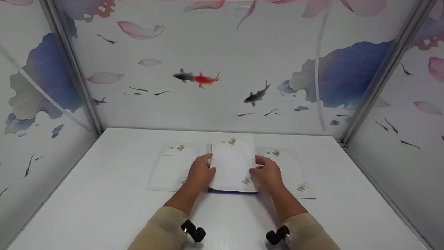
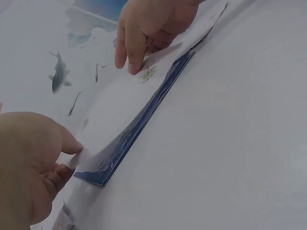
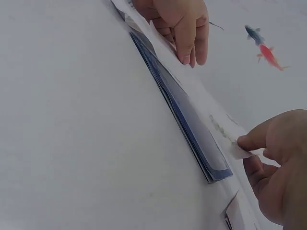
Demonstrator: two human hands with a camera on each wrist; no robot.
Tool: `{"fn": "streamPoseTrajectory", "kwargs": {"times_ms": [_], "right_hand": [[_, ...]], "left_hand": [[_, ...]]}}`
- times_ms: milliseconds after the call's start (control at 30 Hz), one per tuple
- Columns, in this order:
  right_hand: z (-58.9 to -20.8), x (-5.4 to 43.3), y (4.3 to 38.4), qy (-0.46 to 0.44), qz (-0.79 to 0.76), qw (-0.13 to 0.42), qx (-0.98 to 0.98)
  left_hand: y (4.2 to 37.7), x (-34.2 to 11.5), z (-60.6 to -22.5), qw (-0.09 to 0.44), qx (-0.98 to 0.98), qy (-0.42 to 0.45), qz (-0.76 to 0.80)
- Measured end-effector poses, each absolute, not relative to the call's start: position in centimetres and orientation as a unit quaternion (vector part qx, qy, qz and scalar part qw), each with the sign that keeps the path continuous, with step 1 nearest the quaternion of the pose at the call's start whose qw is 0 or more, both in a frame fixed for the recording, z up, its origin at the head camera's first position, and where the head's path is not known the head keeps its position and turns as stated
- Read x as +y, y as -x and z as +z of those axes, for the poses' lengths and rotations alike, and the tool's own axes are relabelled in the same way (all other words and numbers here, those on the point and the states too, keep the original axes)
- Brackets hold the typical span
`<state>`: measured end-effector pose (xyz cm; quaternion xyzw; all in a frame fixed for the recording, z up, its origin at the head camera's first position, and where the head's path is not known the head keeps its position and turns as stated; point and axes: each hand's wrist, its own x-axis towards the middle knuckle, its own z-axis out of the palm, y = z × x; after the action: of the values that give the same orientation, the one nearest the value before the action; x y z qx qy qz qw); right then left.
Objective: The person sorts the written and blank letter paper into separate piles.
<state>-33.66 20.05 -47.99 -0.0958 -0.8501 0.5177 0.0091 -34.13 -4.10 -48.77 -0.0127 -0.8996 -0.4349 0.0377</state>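
A white paper sheet [image 1: 230,166] with small green plant prints lies between the two hands at mid-table. My left hand [image 1: 202,172] pinches its left edge, thumb on top and fingers bent beneath. Along the opposite edge, my right hand [image 1: 267,171] grips the paper between thumb and fingers; the right wrist view shows this pinch near the sheet's corner [image 3: 240,151]. Under the sheet is a thin, layered, dark blue flat stack [image 2: 128,136]. Its blue front edge [image 1: 233,192] shows as a strip below the paper, while most of it is hidden.
Similar printed white sheets lie flat to the left [image 1: 164,175] and right [image 1: 286,172], partly behind the forearms. All rest on a white table [image 1: 104,194]. Walls painted with fish and petals [image 1: 222,41] enclose its back and sides, with metal posts [image 1: 374,66] at the corners.
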Motion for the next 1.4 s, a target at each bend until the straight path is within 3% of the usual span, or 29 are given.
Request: {"fn": "streamPoseTrajectory", "kwargs": {"times_ms": [333,667,1167,1400], "right_hand": [[-47.9,20.7,33.6,0.089,0.524,0.028,-0.847],[-47.1,23.0,33.8,0.111,0.546,0.018,-0.83],[-46.5,31.1,32.9,0.16,0.568,0.016,-0.807],[-46.5,35.2,32.2,0.164,0.557,0.017,-0.814]], "left_hand": [[34.1,-3.9,-48.3,0.049,-0.881,-0.025,-0.47],[33.9,-2.5,-47.9,0.04,-0.856,0.006,-0.516],[32.5,5.0,-48.1,-0.032,-0.816,0.04,-0.576],[31.7,8.6,-48.3,-0.036,-0.821,0.062,-0.567]]}}
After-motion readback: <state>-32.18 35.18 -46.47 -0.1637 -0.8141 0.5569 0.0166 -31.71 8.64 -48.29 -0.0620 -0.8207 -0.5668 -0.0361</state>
